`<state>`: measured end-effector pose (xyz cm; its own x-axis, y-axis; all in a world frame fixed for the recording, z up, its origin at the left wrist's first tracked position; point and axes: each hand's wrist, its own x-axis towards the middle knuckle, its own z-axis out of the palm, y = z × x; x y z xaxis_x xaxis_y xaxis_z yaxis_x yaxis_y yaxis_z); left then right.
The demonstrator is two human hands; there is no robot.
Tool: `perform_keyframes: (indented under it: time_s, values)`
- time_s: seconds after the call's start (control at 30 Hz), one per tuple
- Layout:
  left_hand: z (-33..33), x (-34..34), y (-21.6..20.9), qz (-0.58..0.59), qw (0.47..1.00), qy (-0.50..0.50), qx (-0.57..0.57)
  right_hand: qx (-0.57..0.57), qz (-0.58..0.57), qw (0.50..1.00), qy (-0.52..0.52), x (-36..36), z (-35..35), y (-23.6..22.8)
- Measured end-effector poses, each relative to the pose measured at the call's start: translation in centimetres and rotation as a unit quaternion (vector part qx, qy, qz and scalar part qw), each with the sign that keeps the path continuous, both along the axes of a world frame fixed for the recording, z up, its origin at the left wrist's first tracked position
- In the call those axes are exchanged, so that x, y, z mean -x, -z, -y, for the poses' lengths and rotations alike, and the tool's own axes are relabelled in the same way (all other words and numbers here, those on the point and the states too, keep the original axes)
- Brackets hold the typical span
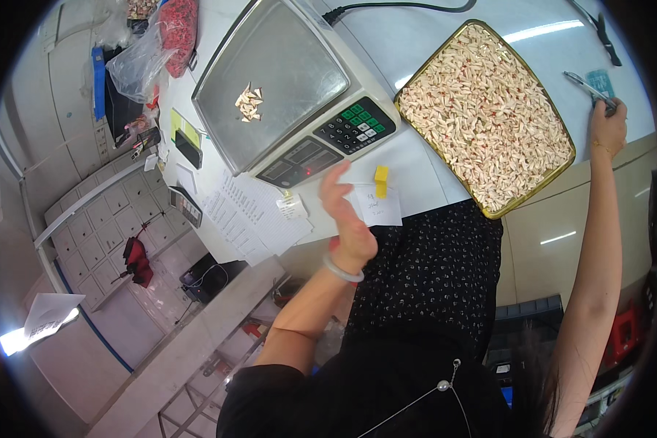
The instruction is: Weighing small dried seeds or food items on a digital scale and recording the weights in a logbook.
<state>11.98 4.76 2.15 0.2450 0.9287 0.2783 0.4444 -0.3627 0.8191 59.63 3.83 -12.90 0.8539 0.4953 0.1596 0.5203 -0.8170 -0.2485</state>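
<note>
My left hand (349, 223), a pale bangle at its wrist, is raised in front of the scale's display with fingers stretched and nothing in them. The scale (321, 146) has a wide metal pan (285, 58), on which lies a small heap of pale wedge-shaped pieces (250, 104). At the far right, my right hand (609, 128) is closed on a slim silver pen-like tool (585, 83), whose exact kind is unclear. A teal card (601, 80) lies beside that tool. Between my hands, a yellow-rimmed tray (493, 213) is filled with many similar pale pieces (489, 117).
Paper sheets (241, 219), a small note (378, 208) and a yellow block (381, 179) lie near the table's front edge. A calculator (185, 206) and a phone-like black object (188, 149) are at left. A bag of red pieces (177, 36) and a black cable (401, 6) lie farther back.
</note>
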Motion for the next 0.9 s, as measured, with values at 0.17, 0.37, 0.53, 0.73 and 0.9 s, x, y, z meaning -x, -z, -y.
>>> perform_keyframes:
  time_s: [0.17,0.37,0.53,0.73,0.9]
  values:
    - [2.3,0.2,0.8,-0.045,0.997,0.007,0.057,0.001,0.007,1.0,-0.001,-0.1,-0.3,-0.2]
    - [2.0,-0.5,-0.3,-0.069,0.992,0.039,0.097,0.01,-0.004,1.0,-0.004,0.1,-0.4,0.2]
    - [2.6,-0.6,-0.3,-0.079,0.989,0.06,0.112,0.006,0.011,1.0,-0.009,-0.6,0.2,0.5]
    - [2.8,-0.2,0.0,-0.118,0.985,0.054,0.118,0.01,0.028,1.0,-0.009,-0.6,0.0,0.3]
    - [2.1,0.2,0.6,-0.196,0.974,0.043,0.108,0.01,0.014,1.0,-0.005,0.0,-0.2,-0.1]
